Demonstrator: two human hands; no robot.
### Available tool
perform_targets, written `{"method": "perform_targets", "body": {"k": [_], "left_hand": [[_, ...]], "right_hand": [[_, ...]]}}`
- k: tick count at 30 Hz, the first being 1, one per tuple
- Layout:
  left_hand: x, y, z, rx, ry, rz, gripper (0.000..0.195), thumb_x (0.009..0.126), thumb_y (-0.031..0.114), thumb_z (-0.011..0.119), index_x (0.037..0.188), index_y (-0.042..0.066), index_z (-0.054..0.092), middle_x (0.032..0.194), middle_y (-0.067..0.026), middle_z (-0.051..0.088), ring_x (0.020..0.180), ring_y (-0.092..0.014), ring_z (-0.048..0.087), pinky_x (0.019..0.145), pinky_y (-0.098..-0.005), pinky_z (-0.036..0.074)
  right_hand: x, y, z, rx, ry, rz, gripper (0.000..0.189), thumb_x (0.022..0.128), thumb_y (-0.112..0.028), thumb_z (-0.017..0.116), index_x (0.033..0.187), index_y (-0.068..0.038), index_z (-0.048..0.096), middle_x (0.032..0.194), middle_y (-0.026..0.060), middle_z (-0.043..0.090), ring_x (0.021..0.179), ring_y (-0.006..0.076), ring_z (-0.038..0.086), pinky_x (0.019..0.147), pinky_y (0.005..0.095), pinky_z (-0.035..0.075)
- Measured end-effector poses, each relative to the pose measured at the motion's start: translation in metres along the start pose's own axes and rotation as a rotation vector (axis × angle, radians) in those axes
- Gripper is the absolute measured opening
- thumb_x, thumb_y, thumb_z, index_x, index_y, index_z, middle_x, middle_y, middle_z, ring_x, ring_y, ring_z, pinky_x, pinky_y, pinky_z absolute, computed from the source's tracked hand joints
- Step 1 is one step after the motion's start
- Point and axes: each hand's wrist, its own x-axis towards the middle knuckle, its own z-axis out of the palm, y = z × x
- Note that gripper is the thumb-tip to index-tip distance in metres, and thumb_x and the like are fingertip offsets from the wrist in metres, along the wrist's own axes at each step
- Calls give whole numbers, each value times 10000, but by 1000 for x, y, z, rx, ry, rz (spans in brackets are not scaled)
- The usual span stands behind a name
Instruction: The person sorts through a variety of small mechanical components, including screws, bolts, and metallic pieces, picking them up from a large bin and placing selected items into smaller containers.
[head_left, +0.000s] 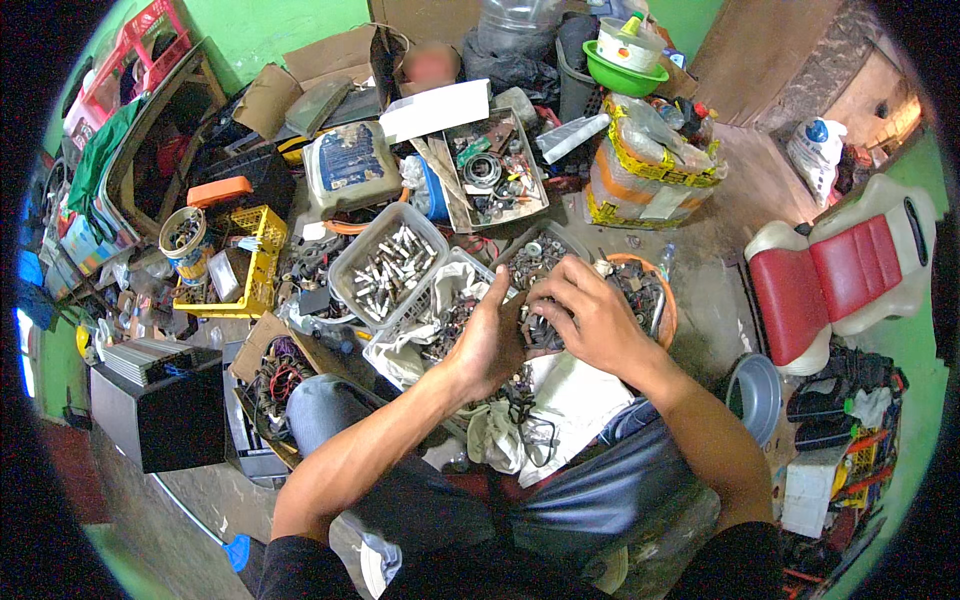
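Observation:
My left hand (487, 341) is cupped, thumb raised, above a white cloth (577, 386) spread over a basket (379, 352). Facing it, my right hand (596, 319) has bent fingertips among small dark grey parts (541, 330). Whether those parts rest in my left palm or lie below is hidden by the fingers. More small dark parts (448, 335) are on the cloth, left of my hands. A clear plastic container (341, 281) of small white-and-metal cylindrical pieces (394, 270) stands farther left. Beyond my fingers is another clear container (574, 236) with dark round parts.
An orange basin (670, 319) of dark scrap parts sits right of my right hand. Left are a box of wires (281, 382), a yellow crate (255, 304) and a black cabinet (165, 420). A tray (469, 217) of electronic parts and a taped package (637, 180) stand ahead.

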Motion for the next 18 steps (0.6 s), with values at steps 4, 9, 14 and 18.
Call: {"method": "perform_targets", "body": {"k": [4, 9, 14, 18], "left_hand": [[1, 4, -8, -4, 76, -11, 750, 916, 656, 182, 1389, 96, 339, 1347, -106, 412, 1227, -227, 417, 1022, -457, 343], [-2, 7, -4, 65, 118, -12, 748, 922, 648, 152, 1377, 91, 360, 1353, -109, 419, 1223, -231, 422, 1032, -466, 325], [-5, 12, 0, 11, 120, -17, 752, 926, 642, 137, 1364, 82, 381, 1346, -111, 434, 1233, -236, 415, 1037, -470, 317], [-8, 14, 2, 40, 112, 2, 757, 925, 645, 134, 1357, 80, 395, 1340, -97, 444, 1231, -233, 415, 1036, -464, 318]], "right_hand": [[1, -7, -7, -56, -63, -38, 178, 781, -79, 639, 954, -52, 611, 881, 106, 515, 895, 289, 547, 763, 404, 463], [1, -6, -2, -179, -69, -106, 219, 779, -101, 635, 991, -55, 600, 886, 109, 514, 863, 282, 535, 757, 389, 458], [4, -7, 3, -242, -9, -131, 232, 789, -133, 626, 997, -42, 579, 884, 111, 512, 864, 288, 519, 747, 397, 418], [8, -10, 0, -247, -38, -116, 210, 804, -153, 612, 976, -41, 566, 892, 118, 509, 883, 298, 508, 744, 401, 386]]}}
